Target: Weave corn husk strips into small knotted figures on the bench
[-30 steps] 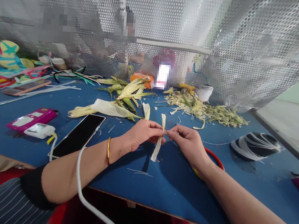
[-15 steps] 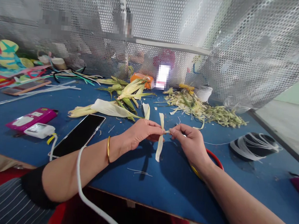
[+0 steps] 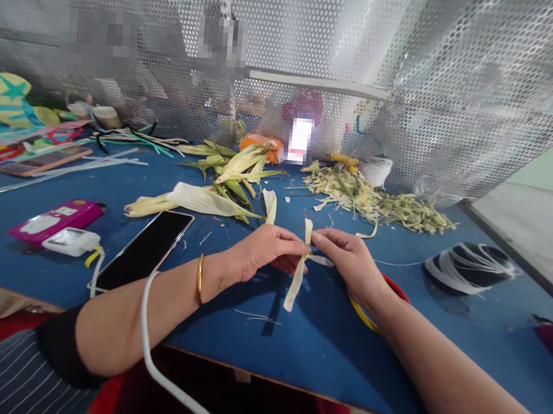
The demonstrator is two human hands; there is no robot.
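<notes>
Pale husk strip (image 3: 296, 279) is held near-upright just above the blue bench (image 3: 266, 340). Left hand (image 3: 266, 252) and right hand (image 3: 349, 262) both pinch it near its upper end, fingertips closed on it from either side. The lower end hangs free. Left of the strip lies a black phone (image 3: 145, 251). Beyond the strip are whole husks (image 3: 226, 177) and shredded trimmings (image 3: 377, 202). A cord coil (image 3: 470, 267) lies to its right, and a perforated metal screen (image 3: 410, 83) stands behind.

A blue table (image 3: 294, 349) stands against a perforated metal screen (image 3: 458, 87), with pale floor (image 3: 538, 227) to the right.
</notes>
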